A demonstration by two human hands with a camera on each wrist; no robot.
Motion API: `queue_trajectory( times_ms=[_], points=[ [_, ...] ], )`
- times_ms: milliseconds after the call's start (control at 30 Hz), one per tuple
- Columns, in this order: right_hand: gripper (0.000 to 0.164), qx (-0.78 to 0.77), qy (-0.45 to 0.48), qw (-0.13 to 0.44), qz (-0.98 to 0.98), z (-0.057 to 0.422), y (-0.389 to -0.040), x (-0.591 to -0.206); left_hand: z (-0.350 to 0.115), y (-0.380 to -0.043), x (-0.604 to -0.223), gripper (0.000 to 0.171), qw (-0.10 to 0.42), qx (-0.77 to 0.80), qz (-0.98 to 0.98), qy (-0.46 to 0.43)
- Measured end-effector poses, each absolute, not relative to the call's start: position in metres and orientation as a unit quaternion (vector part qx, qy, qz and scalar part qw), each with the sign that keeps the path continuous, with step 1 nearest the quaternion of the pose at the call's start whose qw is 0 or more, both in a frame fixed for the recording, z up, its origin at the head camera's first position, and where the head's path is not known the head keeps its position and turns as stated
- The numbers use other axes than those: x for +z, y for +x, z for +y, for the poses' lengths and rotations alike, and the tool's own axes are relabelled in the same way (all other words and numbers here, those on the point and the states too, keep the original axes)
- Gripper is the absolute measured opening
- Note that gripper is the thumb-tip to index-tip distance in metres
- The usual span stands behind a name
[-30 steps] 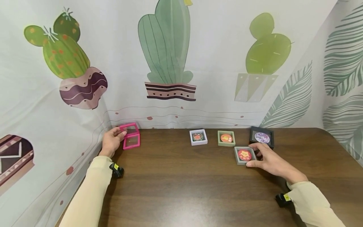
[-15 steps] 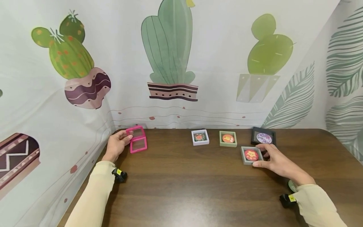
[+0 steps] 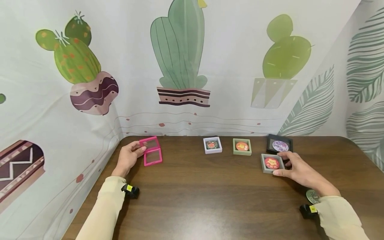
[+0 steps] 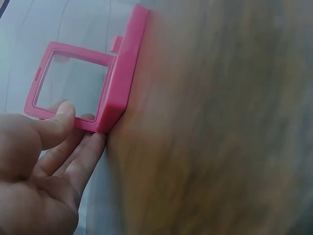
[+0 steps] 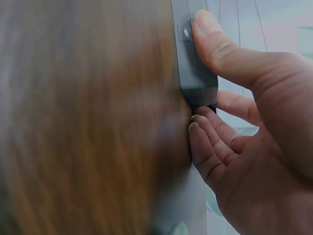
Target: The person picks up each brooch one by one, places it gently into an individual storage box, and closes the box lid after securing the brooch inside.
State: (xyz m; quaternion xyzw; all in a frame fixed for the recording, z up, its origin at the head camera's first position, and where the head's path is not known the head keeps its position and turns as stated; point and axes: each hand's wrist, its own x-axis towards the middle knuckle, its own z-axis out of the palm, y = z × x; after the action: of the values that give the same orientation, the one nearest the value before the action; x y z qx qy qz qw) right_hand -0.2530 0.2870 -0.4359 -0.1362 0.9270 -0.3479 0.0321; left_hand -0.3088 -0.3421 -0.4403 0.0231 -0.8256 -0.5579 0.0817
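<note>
My left hand (image 3: 129, 158) pinches the edge of a pink hinged display frame (image 3: 153, 163) at the far left of the table. The frame stands unfolded, with two clear windows. In the left wrist view the thumb lies over the raised half of the pink frame (image 4: 73, 120), fingers behind it. On the right, my right hand (image 3: 303, 171) grips the side of a grey square display box (image 3: 265, 165) holding a red round badge with a yellow star. Seen from the right wrist, the thumb presses the grey box's side (image 5: 195, 73), other fingers curled near the tabletop.
Along the back edge sit a white box (image 3: 212, 151), a green box (image 3: 242, 153) and a black box (image 3: 271, 150), each with a round badge. A green round badge (image 3: 312, 196) lies by the right sleeve. A cactus-print cloth (image 3: 228, 66) hangs behind the brown table (image 3: 204, 186).
The pink frame has slid right and nearer in my left hand. My right hand has moved the grey box to the right. The green round badge has come into view beside the right sleeve.
</note>
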Motion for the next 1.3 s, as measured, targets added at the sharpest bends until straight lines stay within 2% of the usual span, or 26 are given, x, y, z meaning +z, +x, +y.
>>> queue_trajectory(
  times_ms=[967, 1300],
  points=[
    [0.077, -0.331, -0.126, 0.035, 0.934, 0.308, -0.250, -0.433, -0.295, -0.284, -0.440, 0.020, 0.061, -0.548, -0.834, -0.010],
    [0.078, -0.331, -0.119, 0.043, 0.935, 0.310, -0.249, -0.433, -0.282, -0.273, -0.444, 0.017, 0.070, -0.533, -0.843, -0.008]
  ],
)
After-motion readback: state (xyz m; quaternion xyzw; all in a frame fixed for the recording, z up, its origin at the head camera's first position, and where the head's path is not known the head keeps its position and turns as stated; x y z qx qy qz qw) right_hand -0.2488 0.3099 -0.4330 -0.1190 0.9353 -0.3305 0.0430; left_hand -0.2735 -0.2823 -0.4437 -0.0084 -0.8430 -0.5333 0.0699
